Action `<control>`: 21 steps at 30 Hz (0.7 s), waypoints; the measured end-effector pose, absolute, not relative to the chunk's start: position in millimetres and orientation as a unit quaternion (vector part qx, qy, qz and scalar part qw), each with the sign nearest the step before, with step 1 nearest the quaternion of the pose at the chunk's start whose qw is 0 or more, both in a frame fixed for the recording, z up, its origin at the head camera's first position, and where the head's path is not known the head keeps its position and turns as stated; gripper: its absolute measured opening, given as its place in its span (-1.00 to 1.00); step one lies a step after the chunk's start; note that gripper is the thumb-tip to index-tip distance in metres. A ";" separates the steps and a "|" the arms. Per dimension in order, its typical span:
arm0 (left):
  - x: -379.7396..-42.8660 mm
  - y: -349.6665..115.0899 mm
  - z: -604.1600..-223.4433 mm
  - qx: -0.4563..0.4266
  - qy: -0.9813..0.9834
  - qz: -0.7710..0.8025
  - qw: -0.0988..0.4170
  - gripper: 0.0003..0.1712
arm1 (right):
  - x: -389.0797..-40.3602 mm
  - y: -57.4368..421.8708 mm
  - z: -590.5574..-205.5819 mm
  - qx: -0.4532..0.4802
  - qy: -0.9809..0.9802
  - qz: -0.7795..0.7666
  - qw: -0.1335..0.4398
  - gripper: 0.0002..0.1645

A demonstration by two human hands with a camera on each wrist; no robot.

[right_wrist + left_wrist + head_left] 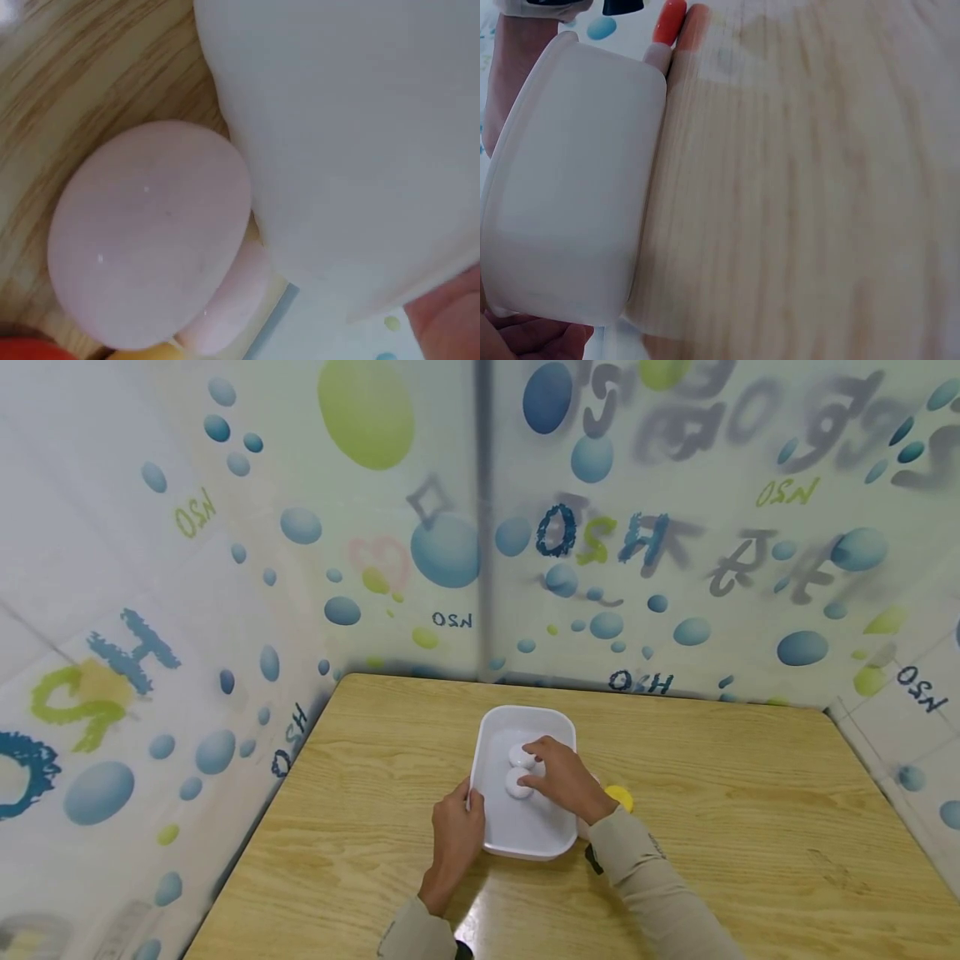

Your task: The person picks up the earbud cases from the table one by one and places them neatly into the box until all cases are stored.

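A white, deep rectangular tray (501,827) stands on the wooden table. My left hand (458,827) grips its left rim, thumb over the edge; fingers (544,341) show at the tray's end in the left wrist view. Inside lie two white rounded pieces, one farther back (519,756) and one nearer (517,784), side by side. Over them reaches my right hand (562,777), thumb and forefinger spread apart. The forefinger overlaps the farther piece and the thumb overlaps the nearer one. In the right wrist view only part of this hand shows, past the tray's rim.
Against the tray's right side sits a pale pinkish egg-shaped piece (150,232), with another pale piece (229,304) behind it. Close by are a yellow piece (620,797) and a red one (670,21). Printed wall panels (405,643) enclose the table (735,793) at the back and sides.
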State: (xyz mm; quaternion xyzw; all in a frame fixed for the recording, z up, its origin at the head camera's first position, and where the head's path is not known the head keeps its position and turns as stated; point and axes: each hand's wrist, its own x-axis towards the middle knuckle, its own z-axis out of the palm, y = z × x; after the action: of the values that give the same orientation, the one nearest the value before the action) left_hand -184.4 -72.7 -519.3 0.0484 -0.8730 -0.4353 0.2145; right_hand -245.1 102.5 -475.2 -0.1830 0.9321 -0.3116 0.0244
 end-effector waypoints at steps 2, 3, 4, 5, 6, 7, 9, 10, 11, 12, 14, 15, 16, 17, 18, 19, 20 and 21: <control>-184.5 -72.7 -519.7 0.048 -0.873 -0.434 0.219 -0.72 | -245.2 104.6 -473.8 -0.182 0.932 -0.315 0.010 -0.36; -184.5 -72.7 -519.8 0.048 -0.872 -0.434 0.220 -0.72 | -245.4 106.0 -473.3 -0.183 0.932 -0.313 0.001 -0.36; -184.3 -72.7 -519.7 0.049 -0.872 -0.433 0.222 -0.72 | -245.5 107.4 -472.6 -0.183 0.932 -0.312 -0.008 -0.37; -184.2 -72.7 -519.5 0.050 -0.872 -0.433 0.222 -0.72 | -245.4 109.2 -471.7 -0.185 0.932 -0.312 -0.019 -0.38; -184.1 -72.7 -519.4 0.051 -0.872 -0.433 0.222 -0.72 | -245.6 111.1 -470.8 -0.185 0.931 -0.313 -0.026 -0.39; -183.8 -72.6 -518.9 0.052 -0.871 -0.435 0.221 -0.71 | -245.6 113.4 -469.6 -0.184 0.931 -0.314 -0.033 -0.40; -183.4 -72.4 -518.1 0.055 -0.870 -0.438 0.218 -0.70 | -245.7 119.0 -467.6 -0.179 0.931 -0.315 -0.038 -0.39; -183.3 -72.3 -517.7 0.056 -0.870 -0.439 0.216 -0.70 | -245.4 122.2 -466.2 -0.175 0.931 -0.317 -0.038 -0.39; -183.2 -72.3 -517.4 0.057 -0.870 -0.440 0.215 -0.70 | -245.1 125.7 -465.0 -0.172 0.931 -0.319 -0.038 -0.39; -183.0 -72.2 -517.1 0.058 -0.870 -0.440 0.214 -0.70 | -244.9 129.5 -463.9 -0.166 0.932 -0.320 -0.035 -0.38; -182.9 -72.1 -516.7 0.059 -0.870 -0.440 0.214 -0.71 | -244.0 137.8 -461.9 -0.157 0.932 -0.325 -0.032 -0.38; -182.8 -72.1 -516.5 0.059 -0.870 -0.440 0.214 -0.71 | -243.7 142.3 -461.8 -0.151 0.933 -0.326 -0.031 -0.39; -182.7 -72.0 -516.4 0.059 -0.870 -0.441 0.214 -0.71 | -243.8 147.5 -462.2 -0.149 0.932 -0.329 -0.030 -0.39; -182.6 -71.9 -516.3 0.058 -0.869 -0.442 0.214 -0.71 | -243.6 152.7 -462.8 -0.144 0.931 -0.333 -0.029 -0.39; -182.5 -71.8 -516.1 0.057 -0.868 -0.444 0.214 -0.71 | -243.3 158.0 -464.1 -0.139 0.932 -0.335 -0.027 -0.39; -182.4 -71.8 -516.1 0.054 -0.868 -0.445 0.215 -0.72 | -243.2 163.5 -466.0 -0.136 0.932 -0.336 -0.024 -0.39; -182.3 -72.0 -516.0 0.052 -0.868 -0.446 0.214 -0.72 | -243.3 169.0 -468.7 -0.132 0.932 -0.336 -0.022 -0.38; -182.1 -71.9 -516.0 0.051 -0.868 -0.446 0.214 -0.72 | -243.2 174.5 -471.5 -0.128 0.933 -0.335 -0.019 -0.37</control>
State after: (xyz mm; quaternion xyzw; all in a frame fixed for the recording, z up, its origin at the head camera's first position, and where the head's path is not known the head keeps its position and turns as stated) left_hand -182.1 -71.9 -516.0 0.0513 -0.8676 -0.4457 0.2145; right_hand -243.2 174.5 -471.5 -0.1277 0.9333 -0.3351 -0.0188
